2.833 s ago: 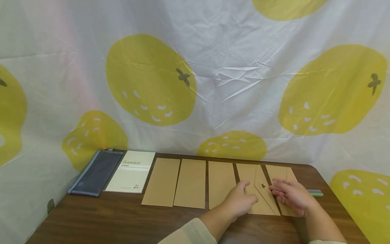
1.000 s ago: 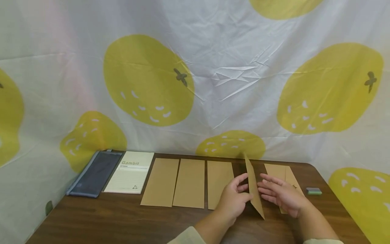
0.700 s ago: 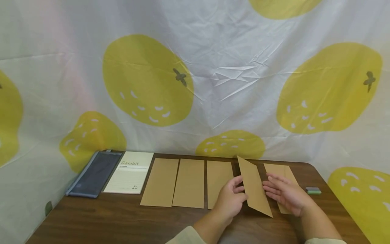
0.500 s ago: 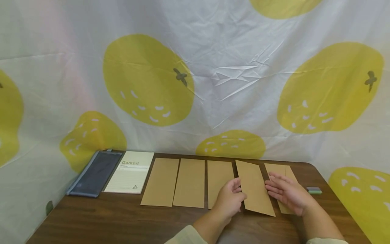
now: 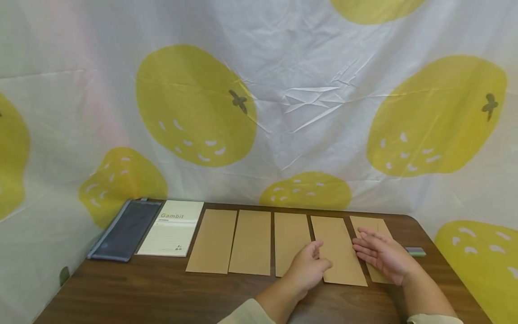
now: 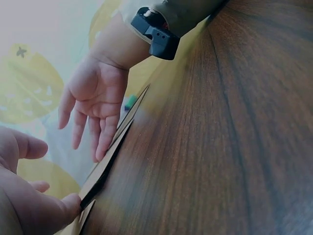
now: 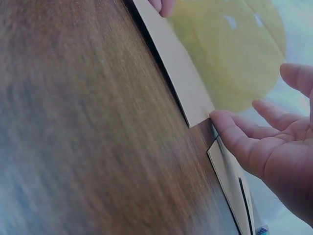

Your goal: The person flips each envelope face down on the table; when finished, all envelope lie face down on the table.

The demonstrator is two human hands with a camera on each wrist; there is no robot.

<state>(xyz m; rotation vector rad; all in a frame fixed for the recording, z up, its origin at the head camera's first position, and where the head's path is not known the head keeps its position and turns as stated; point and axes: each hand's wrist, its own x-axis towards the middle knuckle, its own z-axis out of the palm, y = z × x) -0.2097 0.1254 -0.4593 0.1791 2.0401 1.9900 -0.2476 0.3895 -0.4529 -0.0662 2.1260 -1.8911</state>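
Note:
A brown paper envelope (image 5: 340, 252), second from the right in a row of several, lies plain side up on the table, with a thin shadow under its near edge in the left wrist view. My left hand (image 5: 306, 267) is at its left edge, the thumb (image 6: 71, 205) touching the rim and the index finger apart from it. Along the opposite edge, my right hand (image 5: 384, 256) has its fingers extended, and a fingertip (image 7: 215, 115) meets the envelope's corner. The rightmost envelope (image 5: 370, 222), showing a seam, is partly hidden beneath that hand.
More plain envelopes (image 5: 213, 240) lie leftward in the row. Beyond them are a white "Gambit" notepad (image 5: 171, 231) and a dark blue zip pouch (image 5: 127, 229). A small green and grey block (image 5: 416, 252) sits at the right. A lemon-print cloth (image 5: 311, 135) hangs behind the table.
The envelope between my hands lay flap side up, then stood on edge, and has turned down to lie plain side up. My left fingers have loosened from it; my right hand has shifted slightly right.

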